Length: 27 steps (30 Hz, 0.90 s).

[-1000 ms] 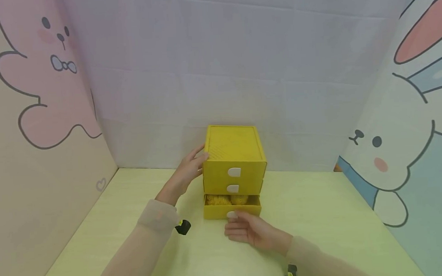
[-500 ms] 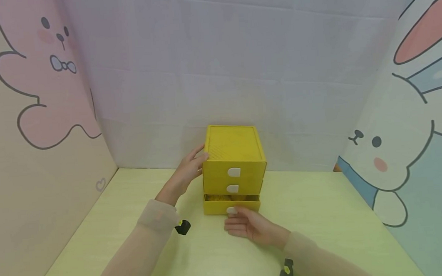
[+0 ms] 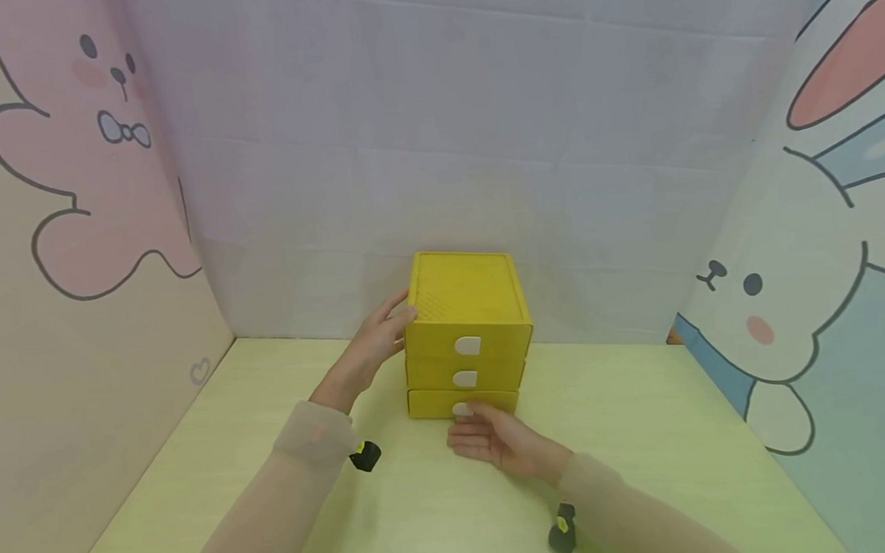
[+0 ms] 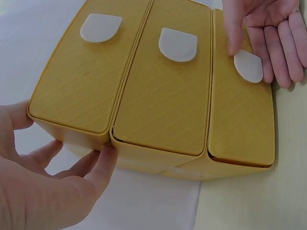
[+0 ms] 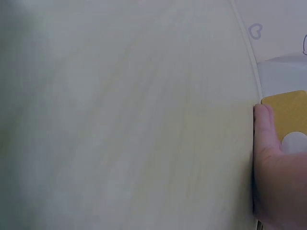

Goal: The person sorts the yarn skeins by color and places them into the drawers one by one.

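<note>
A yellow drawer box (image 3: 469, 288) with three stacked drawers stands on the table, each front bearing a white tab handle. Its bottom drawer (image 3: 428, 403) sits nearly flush with the others. My left hand (image 3: 371, 347) rests on the box's upper left side; in the left wrist view its thumb lies near the top edge and its fingertips touch the side panel. At the bottom drawer my right hand (image 3: 507, 442) has its thumb against the white tab (image 4: 248, 66), other fingers extended below it, palm turned up. The drawer's contents are hidden.
The pale yellow-green table (image 3: 646, 433) extends to both sides and in front of the box. A white sheet-like wall (image 3: 480, 124) rises close behind it. Side walls carry a pink cartoon animal (image 3: 98, 161) on the left and a white rabbit (image 3: 796, 291) on the right.
The bottom drawer has slid in from partly open, hiding the yellow fuzzy things inside. My right hand has moved forward with it. The left hand has stayed on the box's side.
</note>
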Available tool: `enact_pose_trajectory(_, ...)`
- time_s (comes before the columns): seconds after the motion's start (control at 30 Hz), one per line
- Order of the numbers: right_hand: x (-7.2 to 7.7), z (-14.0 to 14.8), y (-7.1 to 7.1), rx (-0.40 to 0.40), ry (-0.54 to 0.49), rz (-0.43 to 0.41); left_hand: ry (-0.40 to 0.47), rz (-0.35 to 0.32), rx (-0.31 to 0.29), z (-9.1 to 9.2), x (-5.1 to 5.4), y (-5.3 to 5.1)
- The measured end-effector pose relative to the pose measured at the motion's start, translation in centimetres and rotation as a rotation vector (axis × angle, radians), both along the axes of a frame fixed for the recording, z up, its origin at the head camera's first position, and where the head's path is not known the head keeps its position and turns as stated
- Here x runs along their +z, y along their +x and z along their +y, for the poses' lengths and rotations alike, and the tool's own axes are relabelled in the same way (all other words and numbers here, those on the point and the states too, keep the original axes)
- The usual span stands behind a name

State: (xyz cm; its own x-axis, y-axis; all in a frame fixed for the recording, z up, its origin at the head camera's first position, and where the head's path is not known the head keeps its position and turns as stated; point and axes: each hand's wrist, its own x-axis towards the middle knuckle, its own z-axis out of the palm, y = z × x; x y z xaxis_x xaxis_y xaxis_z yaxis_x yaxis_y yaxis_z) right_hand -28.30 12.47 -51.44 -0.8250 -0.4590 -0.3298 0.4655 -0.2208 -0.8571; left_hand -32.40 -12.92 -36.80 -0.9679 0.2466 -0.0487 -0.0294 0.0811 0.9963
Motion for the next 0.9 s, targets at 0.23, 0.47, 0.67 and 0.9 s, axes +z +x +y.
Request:
enact_pose_trajectory(0.23,0.3,0.0,-0.1,0.0,0.006,0.002,-0.009,0.004,0.006,0.0,0.0,-0.2)
enact_pose_trajectory(0.47,0.5,-0.1,0.1,0.012,0.031,0.021,-0.007,-0.008,0.006,0.0,-0.1,-0.2)
enact_pose_trajectory(0.67,0.4,-0.2,0.1,0.014,0.032,0.017,-0.014,0.008,-0.006,-0.2,-0.1,-0.1)
enact_pose_trajectory(0.9,1.1,1.2,0.5,0.086,0.113,0.005,-0.071,0.048,-0.029,-1.3,-0.9,0.2)
